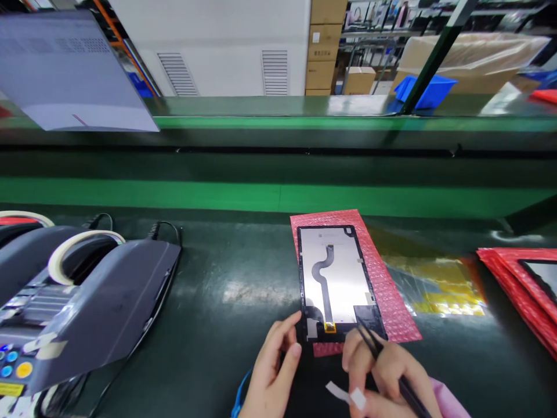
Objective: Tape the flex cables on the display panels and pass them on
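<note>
A tablet screen panel [343,273] lies with its silvery back up, and a dark curved flex cable [324,290] runs down its middle. The panel rests on a sheet of pink bubble wrap [383,284]. My left hand [276,363] is at the panel's lower left edge, thumb and fingers apart with nothing between them; a fingertip appears to touch the edge. In my right hand [387,371] are black tweezers [407,392], their tips over the panel's lower right corner. A small white strip [342,393] sticks out from the fingers of that same hand.
Two grey tape dispensers, the nearer one [108,302] with a tape roll [65,255], stand at left. Yellow transparent film [448,284] lies right of the bubble wrap. Further right is a red bubble-wrap stack [513,290] bearing another panel. A green ledge [217,196] runs behind.
</note>
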Tool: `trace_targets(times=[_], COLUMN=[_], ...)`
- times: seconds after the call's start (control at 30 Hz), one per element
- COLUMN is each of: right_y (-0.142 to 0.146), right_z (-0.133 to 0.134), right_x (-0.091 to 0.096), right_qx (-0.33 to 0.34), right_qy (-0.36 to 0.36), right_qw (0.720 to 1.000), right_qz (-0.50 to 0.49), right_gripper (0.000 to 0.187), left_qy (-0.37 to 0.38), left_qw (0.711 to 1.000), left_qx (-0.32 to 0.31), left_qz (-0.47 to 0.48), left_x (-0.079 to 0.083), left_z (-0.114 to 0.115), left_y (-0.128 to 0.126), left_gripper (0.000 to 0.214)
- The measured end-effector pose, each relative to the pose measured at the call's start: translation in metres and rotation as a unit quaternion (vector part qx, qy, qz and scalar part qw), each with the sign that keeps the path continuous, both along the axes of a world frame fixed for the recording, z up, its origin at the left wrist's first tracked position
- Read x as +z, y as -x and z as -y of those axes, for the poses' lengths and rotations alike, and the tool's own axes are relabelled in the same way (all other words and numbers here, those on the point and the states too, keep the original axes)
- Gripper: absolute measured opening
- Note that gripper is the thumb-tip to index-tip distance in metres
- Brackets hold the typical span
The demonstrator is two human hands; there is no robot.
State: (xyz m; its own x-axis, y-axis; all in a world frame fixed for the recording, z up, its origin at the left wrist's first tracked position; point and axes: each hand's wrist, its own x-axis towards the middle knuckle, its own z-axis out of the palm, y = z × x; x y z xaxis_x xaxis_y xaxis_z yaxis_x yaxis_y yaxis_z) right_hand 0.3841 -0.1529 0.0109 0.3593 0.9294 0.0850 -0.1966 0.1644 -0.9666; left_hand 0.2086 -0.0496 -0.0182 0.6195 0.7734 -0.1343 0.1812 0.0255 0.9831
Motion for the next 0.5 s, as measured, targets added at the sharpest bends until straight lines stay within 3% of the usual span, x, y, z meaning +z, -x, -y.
trace_targets(times=[0.1, 0.2, 0.43, 0.5], right_y=[-0.021, -0.039, -0.031, -0.026], right_z=[-0.016, -0.038, -0.054, -0.054], right_x=[0.002, -0.001, -0.006, -0.008], right_qx=[-0.031, -0.03, 0.013, 0.017], right_qy=[0.065, 0.119, 0.076, 0.07], right_qw=[0.995, 0.99, 0.992, 0.993], right_qz=[-0.064, -0.074, -0.096, -0.091], right_gripper=[0.044, 0.044, 0.041, 0.04], left_qy=[-0.003, -0.05, -0.054, -0.037], left_qw=[1.0, 0.998, 0.99, 0.988], left_qx=[0.012, -0.025, -0.125, -0.145], left_qz=[0.001, 0.0, -0.033, -0.024], left_x=[0.006, 0.015, 0.024, 0.022], left_z=[-0.009, -0.024, -0.044, -0.045], left_y=[0.002, 0.002, -0.029, -0.042], left_gripper=[0.029, 0.024, 0.028, 0.019])
